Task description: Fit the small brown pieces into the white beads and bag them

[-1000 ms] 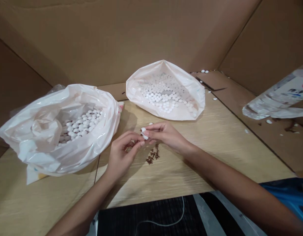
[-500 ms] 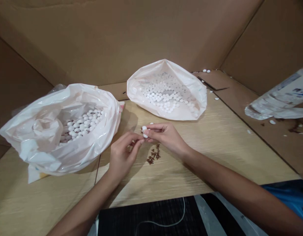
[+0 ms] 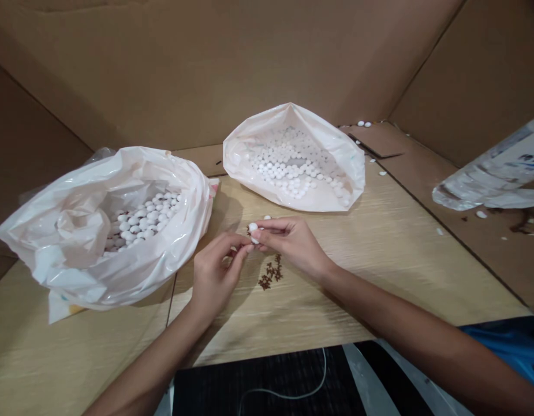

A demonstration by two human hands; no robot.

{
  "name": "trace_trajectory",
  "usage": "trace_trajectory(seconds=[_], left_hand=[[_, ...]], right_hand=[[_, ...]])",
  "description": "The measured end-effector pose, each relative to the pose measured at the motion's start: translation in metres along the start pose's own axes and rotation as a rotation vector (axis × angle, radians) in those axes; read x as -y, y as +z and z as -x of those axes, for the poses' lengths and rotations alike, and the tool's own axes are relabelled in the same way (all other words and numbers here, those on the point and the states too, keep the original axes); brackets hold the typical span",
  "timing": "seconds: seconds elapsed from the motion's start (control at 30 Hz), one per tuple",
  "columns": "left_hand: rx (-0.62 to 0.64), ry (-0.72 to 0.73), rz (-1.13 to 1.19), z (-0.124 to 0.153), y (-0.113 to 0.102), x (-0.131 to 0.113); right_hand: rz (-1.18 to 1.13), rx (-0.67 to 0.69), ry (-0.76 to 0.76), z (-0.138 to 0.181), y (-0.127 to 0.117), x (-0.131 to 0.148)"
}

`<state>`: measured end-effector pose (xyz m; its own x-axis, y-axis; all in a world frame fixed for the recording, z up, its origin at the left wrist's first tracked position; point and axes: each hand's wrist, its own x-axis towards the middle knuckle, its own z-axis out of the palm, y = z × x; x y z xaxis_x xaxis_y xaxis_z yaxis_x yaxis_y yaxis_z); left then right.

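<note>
My right hand pinches small white round pieces at its fingertips over the wooden table. My left hand is curled with its fingertips meeting the same pieces from below left. A little pile of dark brown star-shaped bits lies on the table just under my hands. A plastic bag at the left holds white round pieces with brown bits among them. A second plastic bag behind my hands holds plain white pieces.
Cardboard walls close in the back and sides. A crumpled clear plastic wrapper lies at the right on a cardboard flap with stray white pieces. A black mat with a white cord and blue cloth sit at the near edge.
Both hands stay together in the same spot; the fingers only shift slightly around the white pieces. The view has drifted a little.
</note>
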<state>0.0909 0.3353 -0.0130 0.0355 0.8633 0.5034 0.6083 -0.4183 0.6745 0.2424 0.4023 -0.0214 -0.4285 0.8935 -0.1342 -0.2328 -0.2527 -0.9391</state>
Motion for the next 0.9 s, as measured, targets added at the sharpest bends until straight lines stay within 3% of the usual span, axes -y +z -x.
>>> trace_trajectory(seconds=[0.33, 0.9], left_hand=[[-0.053, -0.149, 0.108, 0.0022, 0.0026, 0.0020], [-0.020, -0.236, 0.202, 0.0017, 0.0021, 0.0007]], right_hand=[[0.074, -0.002, -0.023, 0.0019, 0.0013, -0.0021], [-0.003, 0.028, 0.002, 0.0064, 0.0033, -0.0028]])
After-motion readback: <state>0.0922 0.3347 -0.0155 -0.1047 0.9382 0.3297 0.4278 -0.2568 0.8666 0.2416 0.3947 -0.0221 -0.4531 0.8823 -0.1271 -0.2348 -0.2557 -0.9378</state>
